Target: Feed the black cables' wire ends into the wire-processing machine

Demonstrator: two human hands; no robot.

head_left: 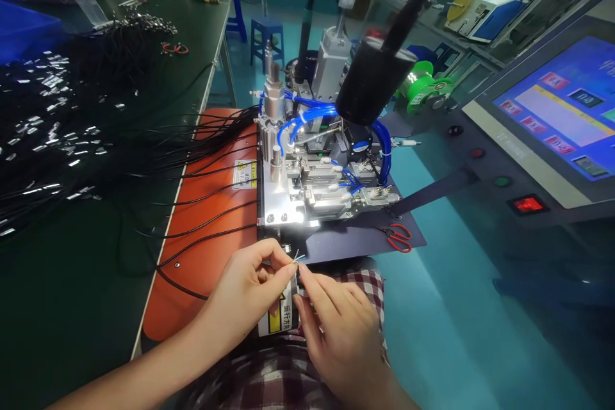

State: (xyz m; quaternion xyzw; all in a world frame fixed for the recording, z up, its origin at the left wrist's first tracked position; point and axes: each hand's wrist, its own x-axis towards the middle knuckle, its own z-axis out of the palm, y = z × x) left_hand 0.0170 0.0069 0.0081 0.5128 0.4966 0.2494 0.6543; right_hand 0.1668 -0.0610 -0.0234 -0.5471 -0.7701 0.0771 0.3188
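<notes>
In front of the machine's near edge, both hands meet at the stripped end of a thin cable, whose fine wires [297, 257] fan out at the fingertips. My left hand [257, 285] pinches around the wires with thumb and forefinger. Just to its right, my right hand [339, 317] is closed with thumb and fingertips at the dark cable part under the wires. The fingers hide most of this cable. Beyond them stands a metal machine [327, 195] with blue air tubes. Several black cables [211, 227] run from its left side over an orange board [202, 269].
Bundled black cables [110, 64] cover the dark table [158, 102] at left. Red-handled snips [398, 238] lie on the grey plate at right. A touchscreen panel [557, 109] stands at the right, and a green wire spool [423, 86] behind. A black cylinder [375, 77] hangs above the machine.
</notes>
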